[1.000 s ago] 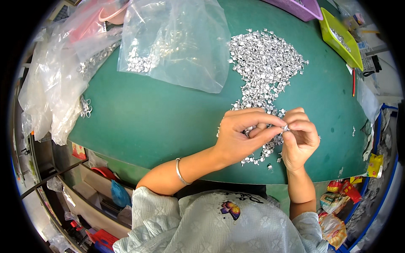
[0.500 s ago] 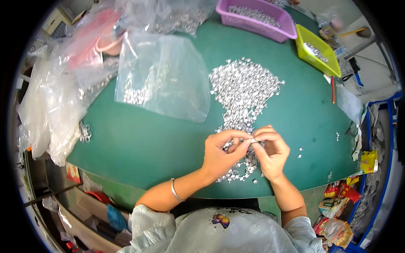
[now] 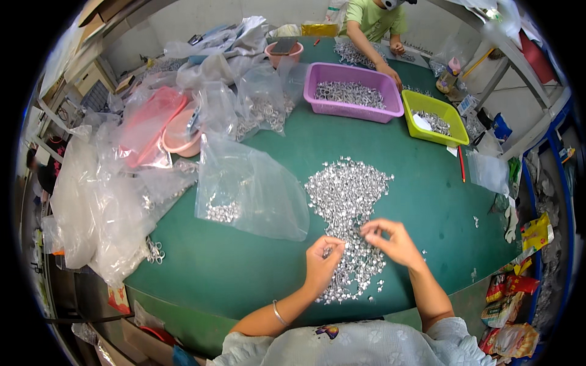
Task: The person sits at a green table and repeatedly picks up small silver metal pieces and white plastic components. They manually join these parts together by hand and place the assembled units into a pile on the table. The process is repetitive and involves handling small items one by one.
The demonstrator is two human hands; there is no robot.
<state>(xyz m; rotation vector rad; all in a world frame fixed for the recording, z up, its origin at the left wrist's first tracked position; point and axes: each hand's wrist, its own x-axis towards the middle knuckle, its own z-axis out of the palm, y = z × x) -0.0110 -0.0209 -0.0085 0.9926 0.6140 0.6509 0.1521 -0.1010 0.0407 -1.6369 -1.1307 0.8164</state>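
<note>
A loose heap of small, shiny silver metal pieces (image 3: 349,190) lies on the green tabletop and trails toward me. At the left edge of its near part is my left hand (image 3: 322,266), thumb and fingertips pinched together. Whatever is between them is too small to make out. My right hand (image 3: 395,244) hovers over the right side of the heap, its fingers curved and a little apart from the thumb; I see nothing held in it. Left of the heap lies a clear plastic bag (image 3: 262,201) with some silver pieces inside.
A purple basket (image 3: 354,113) and a yellow-green basket (image 3: 436,138), both with metal pieces, stand at the back. Behind them a person in a green shirt (image 3: 378,27) reaches onto the table. Plastic bags (image 3: 91,207) crowd the left; a red pen (image 3: 462,165) lies right.
My hands were together, pinching a small piece; now they are apart, the right over the heap. My view has tilted up, bringing the other person into sight.
</note>
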